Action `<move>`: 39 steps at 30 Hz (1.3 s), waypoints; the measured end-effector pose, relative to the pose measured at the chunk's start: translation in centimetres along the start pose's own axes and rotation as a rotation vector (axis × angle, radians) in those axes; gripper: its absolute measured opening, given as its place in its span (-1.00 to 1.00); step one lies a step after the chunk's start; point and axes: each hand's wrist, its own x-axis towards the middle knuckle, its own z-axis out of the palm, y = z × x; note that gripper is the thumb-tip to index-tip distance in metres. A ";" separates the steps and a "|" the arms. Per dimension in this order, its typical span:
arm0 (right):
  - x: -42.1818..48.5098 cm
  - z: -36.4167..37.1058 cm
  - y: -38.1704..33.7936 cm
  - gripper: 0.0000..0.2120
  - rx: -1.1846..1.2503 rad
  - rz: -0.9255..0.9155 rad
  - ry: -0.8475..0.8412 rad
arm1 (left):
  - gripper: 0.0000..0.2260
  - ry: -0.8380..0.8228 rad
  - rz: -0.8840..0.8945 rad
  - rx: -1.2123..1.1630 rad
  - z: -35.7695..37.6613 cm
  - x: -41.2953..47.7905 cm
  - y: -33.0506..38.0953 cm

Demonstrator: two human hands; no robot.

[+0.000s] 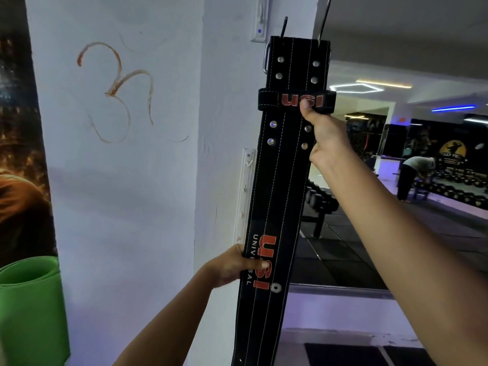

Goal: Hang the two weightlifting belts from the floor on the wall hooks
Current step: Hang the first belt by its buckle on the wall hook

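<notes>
1. Black belt [280, 186] is upright against the white wall [126, 180], buckle end up top.
2. My right hand [323, 136] is clamped around its edge just under the keeper loop [297, 100].
3. My left hand [233, 265] grips lower down, thumb across the logo.

The belt [277, 196] hangs upright before the wall [126, 180] corner, its top at two hooks [323, 19]. The right hand [323, 138] is on its upper right edge, the left hand [232, 265] on its lower left edge. A rolled mat [29, 299] stands far left.
</notes>
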 end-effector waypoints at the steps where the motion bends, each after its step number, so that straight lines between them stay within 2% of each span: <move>1: 0.0 -0.1 0.1 -0.80 0.001 0.007 -0.001 | -0.84 -0.002 -0.015 -0.013 0.0 0.0 -0.5; 4: 0.1 -0.2 0.4 -0.77 0.005 0.010 0.014 | -0.85 0.036 0.025 -0.065 -0.2 0.2 1.8; 8: 0.3 -0.6 0.9 -0.75 0.026 0.018 0.024 | -0.56 0.061 0.223 -0.137 -0.1 1.0 11.2; 10: 0.2 -0.8 1.1 -0.69 0.050 0.015 0.005 | -0.52 0.090 0.317 -0.132 0.1 1.8 16.3; 13: -0.2 -0.9 1.2 -0.75 0.074 -0.027 -0.045 | -0.54 0.219 0.420 -0.117 0.5 2.8 21.4; 15: -0.7 -0.9 1.1 -0.82 0.067 -0.072 -0.047 | -0.63 0.296 0.476 -0.132 0.6 3.4 22.5; 18: -1.1 -1.3 1.3 -0.69 -0.002 -0.193 -0.015 | -0.69 0.328 0.542 -0.157 0.9 4.0 22.7; 21: -2.8 -2.7 3.6 -0.75 -0.096 -0.230 -0.057 | -0.72 0.334 0.589 -0.136 1.4 3.9 22.9; 23: -4.8 -4.2 6.9 -0.68 -0.181 -0.117 -0.149 | -0.77 0.344 0.598 -0.122 1.4 3.6 23.3; 25: -7.6 -5.8 10.5 -0.55 -0.246 0.076 -0.242 | -0.79 0.359 0.594 -0.118 1.2 3.3 23.6; 27: -9.3 -6.9 12.6 -0.70 -0.187 0.190 -0.311 | -0.80 0.362 0.593 -0.132 1.0 3.1 23.7; 29: -9.0 -6.8 12.1 -0.80 -0.147 0.178 -0.346 | -0.81 0.364 0.594 -0.129 1.1 3.0 23.7; 32: -7.1 -5.9 9.8 -0.65 -0.065 0.091 -0.314 | -0.81 0.370 0.607 -0.138 1.2 2.9 23.9; 34: -7.2 -5.6 8.7 -0.67 -0.002 0.071 -0.319 | -0.81 0.375 0.619 -0.135 1.2 2.7 24.4; 36: -8.5 -5.9 9.9 -0.75 -0.052 0.148 -0.328 | -0.82 0.376 0.622 -0.119 1.3 2.5 24.7; 37: -9.7 -6.2 10.7 -0.73 -0.091 0.208 -0.337 | -0.82 0.373 0.623 -0.112 1.4 2.4 24.8; 39: -11.7 -6.8 12.5 -0.74 -0.165 0.286 -0.442 | -0.82 0.368 0.627 -0.105 1.5 2.3 24.8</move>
